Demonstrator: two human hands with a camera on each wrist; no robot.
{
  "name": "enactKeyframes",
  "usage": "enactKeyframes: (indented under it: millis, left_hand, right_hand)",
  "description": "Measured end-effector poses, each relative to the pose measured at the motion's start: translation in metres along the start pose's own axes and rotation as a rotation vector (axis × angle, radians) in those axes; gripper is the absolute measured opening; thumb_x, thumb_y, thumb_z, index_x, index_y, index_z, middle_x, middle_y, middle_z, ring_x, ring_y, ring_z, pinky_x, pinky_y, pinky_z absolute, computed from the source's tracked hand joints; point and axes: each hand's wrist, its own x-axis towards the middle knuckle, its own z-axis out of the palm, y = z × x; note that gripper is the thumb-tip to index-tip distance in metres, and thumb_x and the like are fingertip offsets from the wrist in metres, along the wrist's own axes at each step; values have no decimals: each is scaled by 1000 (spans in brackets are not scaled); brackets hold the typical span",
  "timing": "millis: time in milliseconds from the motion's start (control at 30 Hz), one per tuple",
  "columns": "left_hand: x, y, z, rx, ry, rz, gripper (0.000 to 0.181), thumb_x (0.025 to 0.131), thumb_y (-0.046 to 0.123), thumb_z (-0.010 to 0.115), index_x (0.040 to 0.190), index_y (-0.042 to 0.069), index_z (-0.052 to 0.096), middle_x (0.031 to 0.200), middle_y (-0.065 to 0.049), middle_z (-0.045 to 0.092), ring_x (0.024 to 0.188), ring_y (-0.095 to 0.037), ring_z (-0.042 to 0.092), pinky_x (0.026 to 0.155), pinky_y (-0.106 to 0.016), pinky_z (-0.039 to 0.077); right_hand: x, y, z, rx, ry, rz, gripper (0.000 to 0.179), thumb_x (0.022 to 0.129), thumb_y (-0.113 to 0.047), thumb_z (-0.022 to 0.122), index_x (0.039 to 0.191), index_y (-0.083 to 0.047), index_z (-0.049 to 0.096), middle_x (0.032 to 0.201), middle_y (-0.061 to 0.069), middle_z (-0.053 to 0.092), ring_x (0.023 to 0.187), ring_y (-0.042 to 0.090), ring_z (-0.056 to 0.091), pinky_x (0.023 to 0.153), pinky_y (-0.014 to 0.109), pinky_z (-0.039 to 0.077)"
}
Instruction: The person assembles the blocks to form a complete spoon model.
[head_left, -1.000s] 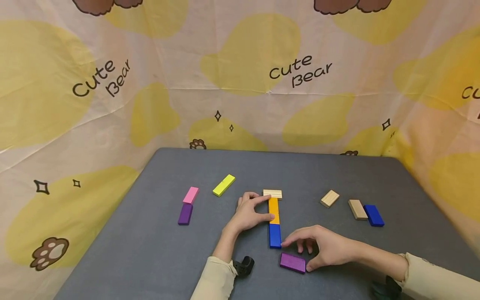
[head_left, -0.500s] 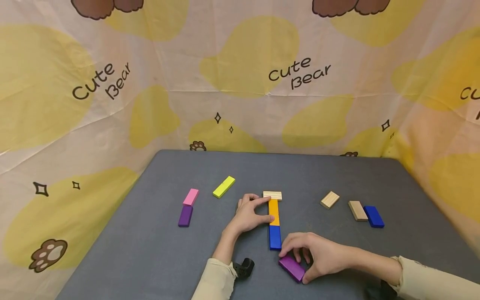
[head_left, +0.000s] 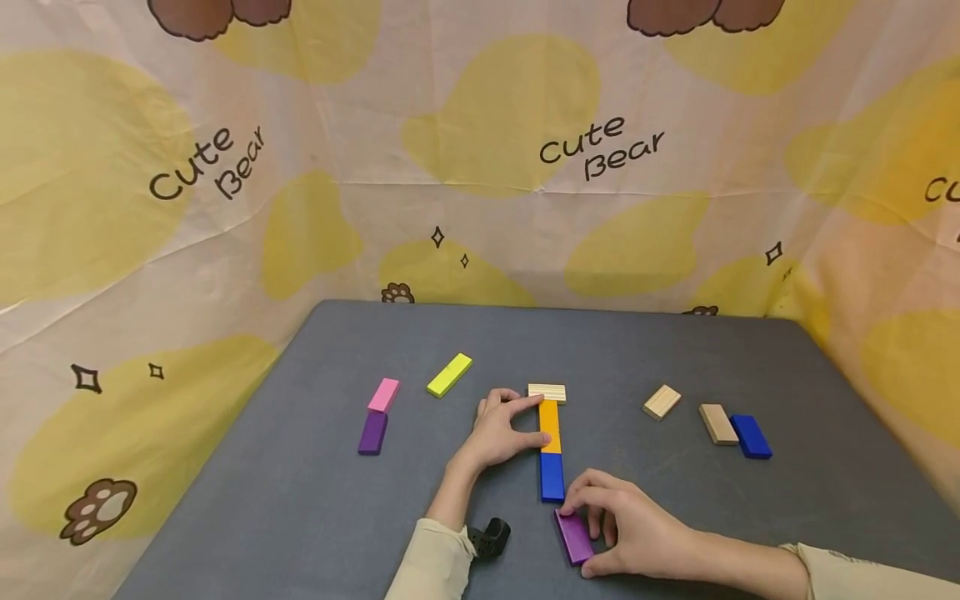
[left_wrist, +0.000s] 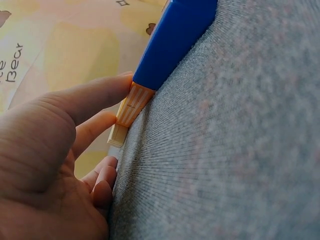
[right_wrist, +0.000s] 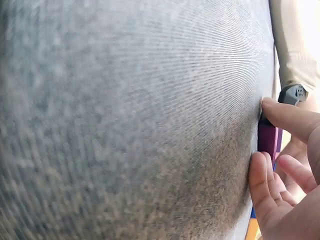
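Observation:
In the head view, a natural wood block point(head_left: 552, 390) lies crosswise at the far end of a row. An orange block point(head_left: 551, 427) and a blue block point(head_left: 552, 479) run from it toward me. My left hand point(head_left: 497, 432) rests its outstretched index finger and thumb on the orange block's left side. Nearer me, my right hand point(head_left: 637, 527) pinches a purple block point(head_left: 573, 537) between thumb and index finger, just below the blue block's near end with a small gap. The right wrist view shows the purple block point(right_wrist: 268, 138) between the thumb and fingers.
A pink block point(head_left: 384, 395), a darker purple block point(head_left: 372, 434) and a yellow-green block point(head_left: 450, 375) lie to the left. On the right are two wood blocks, one angled point(head_left: 662, 402) and one point(head_left: 718, 424) beside a blue block point(head_left: 751, 437). A patterned cloth point(head_left: 480, 125) hangs behind the grey table.
My right hand has taken hold of the purple block and turned it from lying crosswise to nearly lengthwise, in line with the row. The left hand has stayed in place.

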Motion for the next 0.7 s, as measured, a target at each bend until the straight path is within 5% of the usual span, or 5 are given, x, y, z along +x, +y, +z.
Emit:
enactKeyframes:
  millis: [700]
  left_hand:
    - [2,1,1,-11,5,17,62,80,39,81,137,25,61,130,-8,41,117,-30,34,92,-49,36]
  right_hand:
    - [-4,-9,19,105,151,165,46,68,-26,92,98,-15,59,101,4,50,72,11,58,63,27,53]
